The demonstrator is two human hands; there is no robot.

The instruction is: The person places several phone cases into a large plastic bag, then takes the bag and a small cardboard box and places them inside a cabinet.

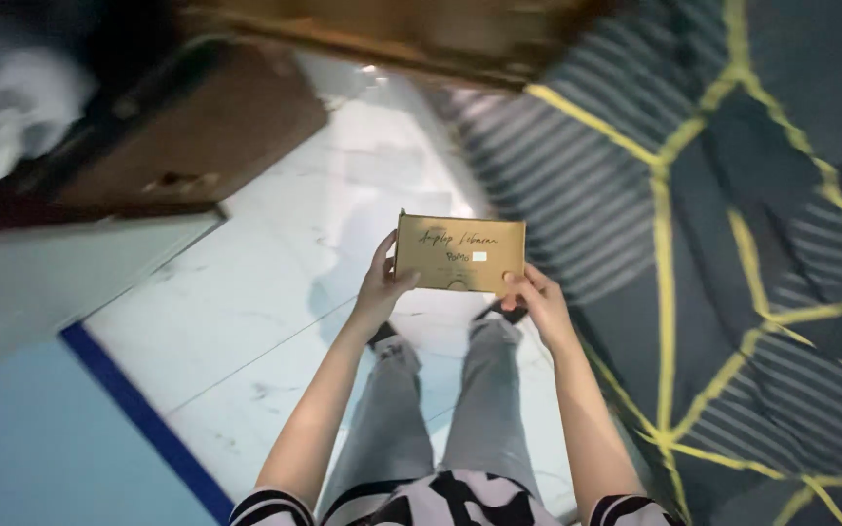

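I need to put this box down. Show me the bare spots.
Bare white floor lies left of the legs, between the blue stripe and the brown cabinet. Right side is crowded by the striped bedding.

A white marble-patterned tiled floor point(275, 282) was seen at centre. A dark bedspread point(733, 292) crossed by yellow lines and grey stripes was spread from one to five o'clock. A brown wooden cabinet point(197, 127) was set at eleven o'clock, a blue strip point(138, 414) at eight.
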